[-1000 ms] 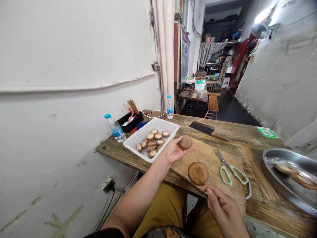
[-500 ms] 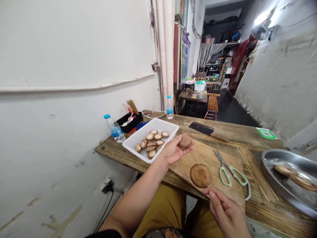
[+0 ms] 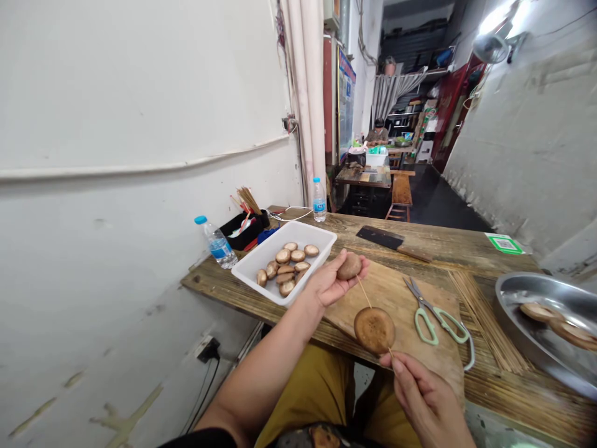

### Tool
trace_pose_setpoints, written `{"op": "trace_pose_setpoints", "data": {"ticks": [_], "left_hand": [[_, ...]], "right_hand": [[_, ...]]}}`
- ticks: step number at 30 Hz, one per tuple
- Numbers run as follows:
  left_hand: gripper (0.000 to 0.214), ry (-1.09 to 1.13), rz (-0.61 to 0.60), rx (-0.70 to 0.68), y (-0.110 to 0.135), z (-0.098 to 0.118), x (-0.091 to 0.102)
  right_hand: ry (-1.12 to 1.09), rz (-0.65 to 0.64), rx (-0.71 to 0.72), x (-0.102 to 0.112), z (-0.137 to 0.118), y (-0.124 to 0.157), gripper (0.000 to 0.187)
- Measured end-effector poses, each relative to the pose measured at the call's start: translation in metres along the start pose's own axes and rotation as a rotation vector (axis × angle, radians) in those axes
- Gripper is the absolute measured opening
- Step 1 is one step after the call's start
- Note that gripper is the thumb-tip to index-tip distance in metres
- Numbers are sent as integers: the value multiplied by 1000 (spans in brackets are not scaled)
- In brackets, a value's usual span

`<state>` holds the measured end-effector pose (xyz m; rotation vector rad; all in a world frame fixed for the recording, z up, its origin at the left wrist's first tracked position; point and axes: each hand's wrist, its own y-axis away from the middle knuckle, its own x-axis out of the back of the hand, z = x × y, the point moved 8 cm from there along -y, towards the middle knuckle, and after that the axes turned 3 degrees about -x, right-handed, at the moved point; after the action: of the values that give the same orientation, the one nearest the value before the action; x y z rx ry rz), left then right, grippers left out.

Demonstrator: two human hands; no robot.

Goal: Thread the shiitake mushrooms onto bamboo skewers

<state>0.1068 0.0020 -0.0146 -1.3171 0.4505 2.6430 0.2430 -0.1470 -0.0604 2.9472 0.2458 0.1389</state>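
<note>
My left hand [image 3: 333,280] holds a brown mushroom [image 3: 349,267] over the cutting board [image 3: 342,313], its cap resting in the fingers. In my right hand [image 3: 422,389], pinched between thumb and fingers, is the lower end of a thin wooden skewer [image 3: 364,291]. A wide mushroom cap [image 3: 374,330] is threaded on that skewer. The skewer's far end meets the edge of the mushroom in my left hand; whether the tip has gone in I cannot tell. Left of my left hand, a white plastic tray [image 3: 247,278] holds several more mushrooms [image 3: 282,256].
Scissors [image 3: 433,317] with pale green handles lie on the board. Beyond it rests a cleaver [image 3: 380,238]. Loose skewers [image 3: 489,320] lie beside a steel basin [image 3: 506,305] holding skewered mushrooms. Two water bottles [image 3: 219,246] [image 3: 319,202] stand near the tray. A person [image 3: 377,132] sits far back.
The skewer's far end has come up against the mushroom in my left hand. The threaded cap has shifted slightly left with my right hand.
</note>
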Motion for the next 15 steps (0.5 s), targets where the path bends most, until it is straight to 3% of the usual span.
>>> {"op": "trace_pose_setpoints", "data": {"ticks": [15], "left_hand": [[14,-23,25,-25,0,-4,-2]], "right_hand": [[-141,68,-88,-4,-11,7,41]]}}
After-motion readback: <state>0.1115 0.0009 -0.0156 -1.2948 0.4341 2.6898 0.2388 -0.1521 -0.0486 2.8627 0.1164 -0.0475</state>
